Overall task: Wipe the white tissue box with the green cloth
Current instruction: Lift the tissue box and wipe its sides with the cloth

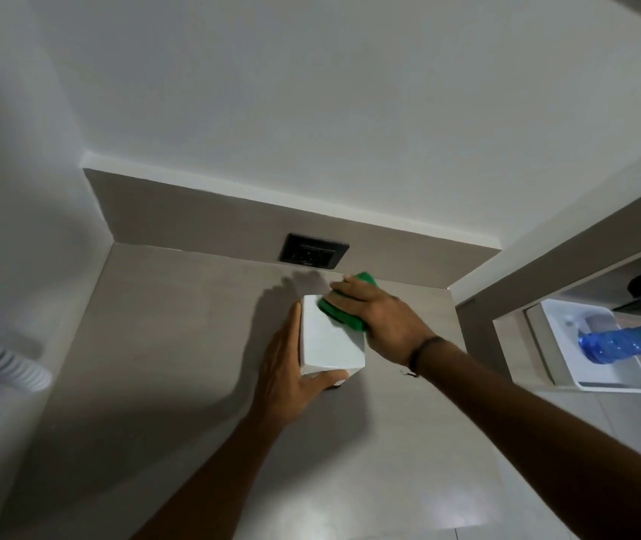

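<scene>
While left hand [291, 368] steadies one tissue box [330, 341], right hand [381, 317] grip clamps one green cloth [344, 311].

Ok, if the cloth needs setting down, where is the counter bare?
Bare counter lies left of the tissue box, out to the side wall, and in front of it toward the camera. It is crowded at the box: left hand braces it, right hand presses the green cloth on top, close under the wall socket.
</scene>
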